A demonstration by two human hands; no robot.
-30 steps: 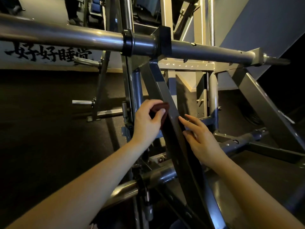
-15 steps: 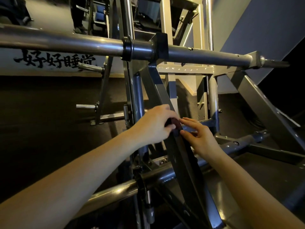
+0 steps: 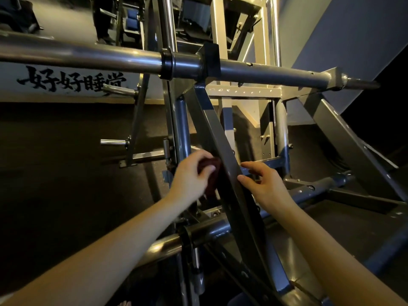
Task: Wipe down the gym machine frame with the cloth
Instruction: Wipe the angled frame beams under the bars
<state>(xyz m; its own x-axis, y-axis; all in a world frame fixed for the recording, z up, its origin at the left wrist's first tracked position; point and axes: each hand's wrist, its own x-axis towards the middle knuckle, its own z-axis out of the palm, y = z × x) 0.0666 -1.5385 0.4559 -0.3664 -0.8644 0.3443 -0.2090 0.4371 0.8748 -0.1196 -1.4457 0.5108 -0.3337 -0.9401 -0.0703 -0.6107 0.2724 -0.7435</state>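
Nearest the camera, a shiny lower tube crosses from lower left up to the right, passing behind the foot of the frame's slanted beam and closing off the space beneath both forearms. Just above it, the left hand grips a dark red cloth, with the thumb curled over the wad, holding it against the beam's left face about halfway up its length. The right hand is on the other side, its fingers loosely spread and holding nothing, with the tips touching the beam's right edge. The beam's flat face runs bare above the cloth up to its upper joint. To the left of the left hand lies open dark floor, broken only by a short chrome peg on a thin upright. On the right, a broad grey strut slants down, well apart from the right hand. Higher up, a long crossbar spans the whole view and caps the beam. Beyond it, black wall lettering shows on a pale band.
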